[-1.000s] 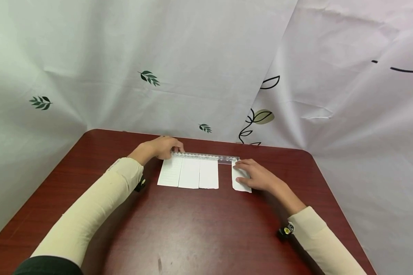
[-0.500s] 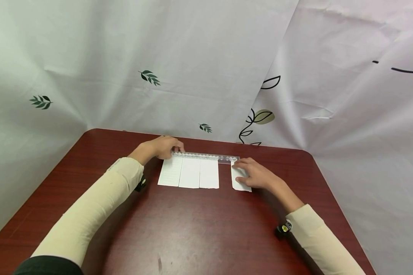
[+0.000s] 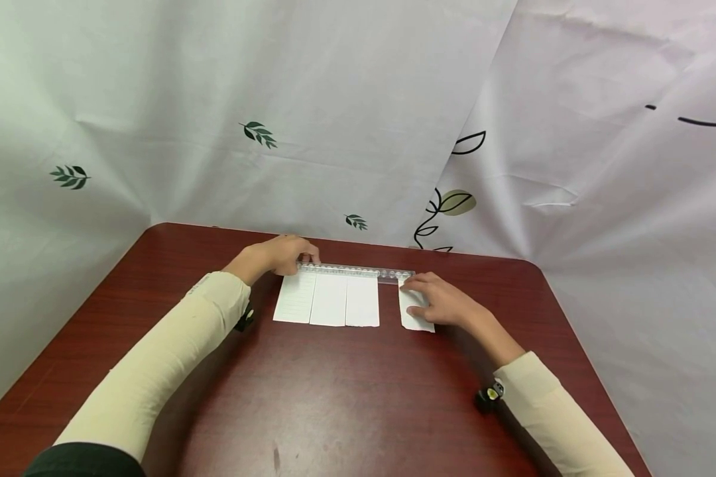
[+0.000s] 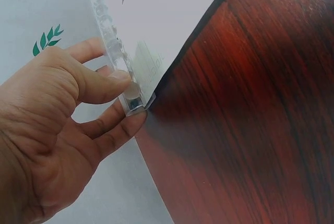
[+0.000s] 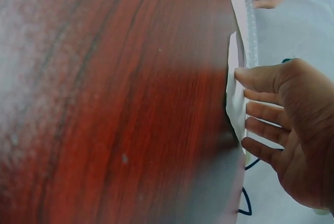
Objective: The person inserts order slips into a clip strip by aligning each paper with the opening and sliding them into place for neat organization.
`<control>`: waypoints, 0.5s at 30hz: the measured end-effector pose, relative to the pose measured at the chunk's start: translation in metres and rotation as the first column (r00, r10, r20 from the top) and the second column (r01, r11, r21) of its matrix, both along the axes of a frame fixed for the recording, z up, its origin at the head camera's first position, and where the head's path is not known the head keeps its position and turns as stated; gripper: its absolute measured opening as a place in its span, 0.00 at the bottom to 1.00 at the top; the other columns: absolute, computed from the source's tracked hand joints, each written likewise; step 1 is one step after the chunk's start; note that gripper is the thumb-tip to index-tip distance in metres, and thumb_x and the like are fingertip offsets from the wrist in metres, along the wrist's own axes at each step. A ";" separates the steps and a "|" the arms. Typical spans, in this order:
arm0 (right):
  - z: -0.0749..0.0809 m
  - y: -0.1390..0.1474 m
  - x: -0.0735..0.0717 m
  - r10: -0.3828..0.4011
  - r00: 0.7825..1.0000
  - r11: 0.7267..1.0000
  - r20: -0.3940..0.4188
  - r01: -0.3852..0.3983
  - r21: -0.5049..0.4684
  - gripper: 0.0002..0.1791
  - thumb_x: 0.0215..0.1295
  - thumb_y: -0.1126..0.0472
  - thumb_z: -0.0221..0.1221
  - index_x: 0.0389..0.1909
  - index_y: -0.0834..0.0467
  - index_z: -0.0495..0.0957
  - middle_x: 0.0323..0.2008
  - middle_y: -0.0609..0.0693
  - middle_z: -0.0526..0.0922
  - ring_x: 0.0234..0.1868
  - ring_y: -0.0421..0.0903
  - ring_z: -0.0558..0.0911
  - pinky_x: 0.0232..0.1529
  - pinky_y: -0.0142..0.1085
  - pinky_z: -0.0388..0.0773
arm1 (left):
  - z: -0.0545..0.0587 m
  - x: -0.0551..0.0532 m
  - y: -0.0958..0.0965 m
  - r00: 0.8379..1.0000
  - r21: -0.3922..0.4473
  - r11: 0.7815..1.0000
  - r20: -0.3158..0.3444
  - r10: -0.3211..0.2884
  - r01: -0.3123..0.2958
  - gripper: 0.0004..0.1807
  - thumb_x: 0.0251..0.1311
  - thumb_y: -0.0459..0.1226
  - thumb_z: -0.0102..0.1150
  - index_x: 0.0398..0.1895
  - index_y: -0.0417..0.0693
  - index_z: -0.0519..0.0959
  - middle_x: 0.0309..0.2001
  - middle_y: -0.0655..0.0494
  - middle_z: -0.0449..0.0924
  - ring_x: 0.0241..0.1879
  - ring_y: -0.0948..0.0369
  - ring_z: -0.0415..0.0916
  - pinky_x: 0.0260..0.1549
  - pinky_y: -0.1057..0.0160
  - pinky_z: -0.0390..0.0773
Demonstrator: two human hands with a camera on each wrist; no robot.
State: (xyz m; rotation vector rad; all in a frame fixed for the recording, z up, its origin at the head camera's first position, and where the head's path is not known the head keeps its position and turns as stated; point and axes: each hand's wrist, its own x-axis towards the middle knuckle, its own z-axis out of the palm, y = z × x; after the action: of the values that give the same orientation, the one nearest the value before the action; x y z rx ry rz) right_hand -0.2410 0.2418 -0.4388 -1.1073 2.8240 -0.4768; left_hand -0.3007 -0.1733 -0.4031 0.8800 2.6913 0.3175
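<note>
In the head view, several white paper slips lie on the table. Three of them [image 3: 329, 301] stand side by side under a long clear plastic strip, ruler-like, with round marks [image 3: 358, 271]. My left hand [image 3: 283, 254] pinches the strip's left end; the left wrist view shows the thumb [image 4: 117, 80] on top and fingers beneath. Apart to the right lies another slip [image 3: 413, 317], its upper end at the strip's right end. My right hand [image 3: 444, 301] rests on this slip with fingers spread, thumb near its lower part. In the right wrist view those fingers [image 5: 266, 114] look fairly straight.
The dark red wooden table [image 3: 334, 397] has a back edge just beyond the strip. Behind it hangs a pale cloth [image 3: 334, 119] with printed leaves. A strip of bare tabletop separates the lone slip from the three others.
My right hand and the slip under it have slid slightly to the left, toward the other three. My left hand and the clear strip stay in place.
</note>
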 end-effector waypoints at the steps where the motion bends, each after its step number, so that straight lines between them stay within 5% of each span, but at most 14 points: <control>1: -0.001 0.000 -0.001 0.006 1.000 1.000 0.001 -0.006 -0.007 0.25 0.72 0.55 0.70 0.67 0.59 0.87 0.68 0.62 0.85 0.71 0.64 0.79 0.74 0.60 0.78 | 0.000 0.000 0.000 1.000 -0.001 1.000 -0.001 0.000 0.000 0.36 0.58 0.16 0.48 0.61 0.54 0.89 0.50 0.52 0.85 0.47 0.55 0.75 0.52 0.51 0.71; 8: -0.003 0.000 -0.004 0.039 0.999 0.999 0.019 -0.038 -0.036 0.27 0.73 0.51 0.69 0.69 0.56 0.86 0.70 0.60 0.85 0.74 0.62 0.78 0.76 0.60 0.77 | 0.000 0.000 0.001 1.000 -0.003 1.000 -0.002 -0.001 0.001 0.35 0.59 0.16 0.49 0.62 0.54 0.89 0.51 0.52 0.85 0.48 0.55 0.74 0.52 0.51 0.72; 15: 0.005 -0.013 0.001 -0.025 0.998 0.999 0.054 0.024 0.026 0.26 0.72 0.57 0.70 0.69 0.58 0.86 0.72 0.59 0.84 0.74 0.62 0.78 0.75 0.60 0.77 | 0.001 0.001 0.002 1.000 -0.008 1.000 -0.002 0.001 -0.001 0.35 0.60 0.16 0.50 0.61 0.54 0.89 0.50 0.52 0.85 0.47 0.55 0.74 0.51 0.52 0.73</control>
State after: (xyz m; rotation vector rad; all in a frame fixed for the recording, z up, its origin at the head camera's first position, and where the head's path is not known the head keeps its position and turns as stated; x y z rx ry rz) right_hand -0.2401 0.2286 -0.4335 -1.0401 2.7918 -0.4651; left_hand -0.3000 -0.1716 -0.4024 0.8769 2.6928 0.3057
